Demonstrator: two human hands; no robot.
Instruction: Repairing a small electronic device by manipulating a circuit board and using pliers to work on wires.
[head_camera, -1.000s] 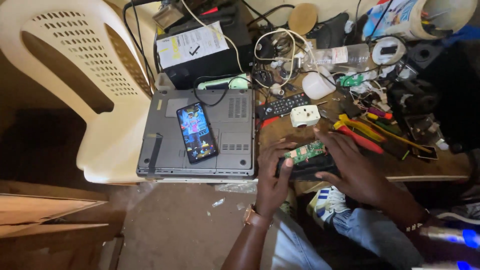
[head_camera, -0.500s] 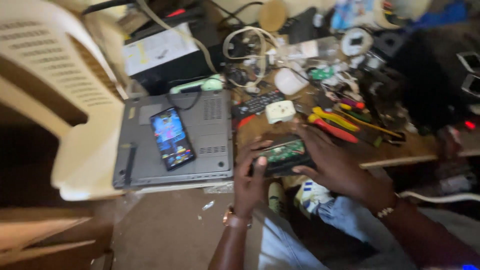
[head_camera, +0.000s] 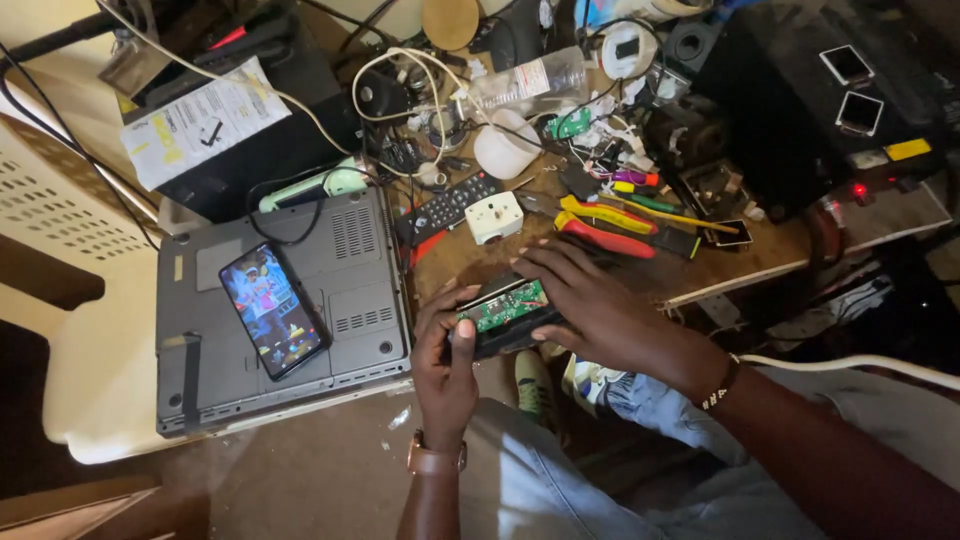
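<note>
Green circuit board (head_camera: 503, 306), small and rectangular and studded with tiny parts, sits in the open top of a black box-shaped device (head_camera: 500, 325) that both hands clasp at the near edge of the wooden worktable (head_camera: 690, 262). The left hand (head_camera: 446, 362) grips the device's left end from below, its thumb lying over the top beside the board, fingers closed on the casing. The right hand (head_camera: 590, 308) lies over the device's right end, fingers spread and curled down onto it, so this grip too is closed on the casing. Just beyond the right hand lie red-handled pliers (head_camera: 605, 237) and yellow-handled cutters (head_camera: 610, 213), side by side. Near them a white wall-socket block (head_camera: 494, 216) rests beside a black remote control (head_camera: 447, 206). To the left of the hands a grey laptop (head_camera: 285, 310) lies bottom-up, overhanging the table edge, and a black smartphone (head_camera: 273, 308) with a lit, colourful screen lies on it. Behind the laptop stands a black box with a printed white sheet (head_camera: 205, 120) on top.
</note>
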